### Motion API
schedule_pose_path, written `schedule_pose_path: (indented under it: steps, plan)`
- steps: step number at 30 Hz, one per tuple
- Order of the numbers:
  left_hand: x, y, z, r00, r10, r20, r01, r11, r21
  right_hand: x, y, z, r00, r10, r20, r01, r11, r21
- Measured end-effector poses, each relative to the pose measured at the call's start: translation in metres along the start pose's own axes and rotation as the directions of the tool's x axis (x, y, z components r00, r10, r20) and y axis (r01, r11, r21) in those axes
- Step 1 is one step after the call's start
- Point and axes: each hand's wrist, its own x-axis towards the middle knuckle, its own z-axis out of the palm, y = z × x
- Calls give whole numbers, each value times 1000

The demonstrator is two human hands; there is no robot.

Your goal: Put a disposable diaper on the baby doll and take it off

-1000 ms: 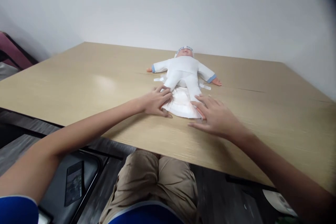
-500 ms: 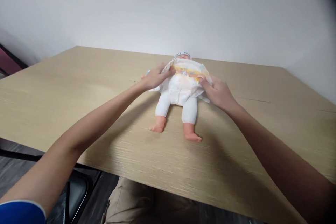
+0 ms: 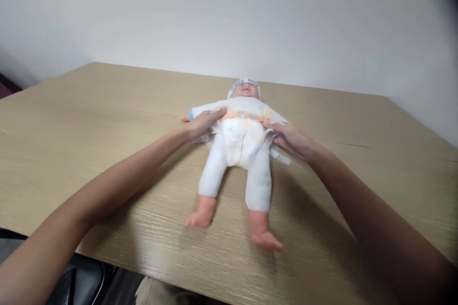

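A baby doll (image 3: pixel 209 164) in a white suit and a lettered cap lies on its back, feet toward me. Its white diaper (image 3: pixel 240 140), with an orange and yellow printed waistband, is drawn up between the legs over the belly. At the waistband's left edge my left hand (image 3: pixel 206 121) is closed, thumb on top and fingers partly hidden below. My right hand (image 3: pixel 288 138) pinches the opposite edge near the doll's hip. A pale fastening tab (image 3: pixel 280 156) sticks out under the right hand; another tab (image 3: pixel 202 138) shows beneath the left.
The doll lies on a wide wooden table (image 3: pixel 107 152) with thin seams in its top. A pale wall (image 3: pixel 179 14) stands behind the far edge. Below the near edge are a dark chair (image 3: pixel 84 279) and my beige trouser leg (image 3: pixel 153 290).
The raised front of the diaper has come down flat onto the doll's belly, with both hands still at its edges. The doll's head and chest now show. The view has shifted closer.
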Motion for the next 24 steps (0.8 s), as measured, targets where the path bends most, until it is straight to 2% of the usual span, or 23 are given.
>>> schedule_pose_path:
  steps: [2,4,7,9,10,12,14,15,17,19,21,24]
  plan:
    - [-17,1,0,998,-52,19,52,999,14,-20,0,-1,999,23,28,-22,999,-29]
    - [-29,5,-2,999,-38,-5,38,992,123,-38,1,-6,1000,18,7,-17,993,-117]
    - [-38,18,-2,983,147,-113,-96,926,365,-66,7,-16,991,-38,-130,-7,942,-335]
    - [-39,31,4,934,327,-146,-205,822,531,-85,16,-20,969,-114,-221,-21,847,-530]
    - [-39,38,11,902,416,-119,-265,749,607,-94,20,-21,956,-159,-248,-32,779,-626]
    - [-36,49,30,838,545,19,-389,574,720,-107,30,-20,934,-242,-263,-55,628,-776]
    - [-32,55,54,794,578,187,-480,408,777,-113,38,-18,923,-278,-267,-83,532,-842]
    - [-29,56,66,791,558,252,-498,347,795,-113,40,-18,921,-270,-281,-111,510,-853]
    - [-24,54,84,817,484,313,-479,269,835,-109,41,-21,924,-202,-326,-190,497,-847]
    - [-22,48,95,853,417,313,-432,229,872,-102,38,-27,934,-107,-340,-240,514,-823]
    - [-22,43,97,872,383,304,-403,212,890,-95,32,-36,952,-37,-305,-228,580,-782]
    - [-26,40,93,876,364,316,-407,208,889,-84,20,-46,964,-18,-265,-174,709,-683]
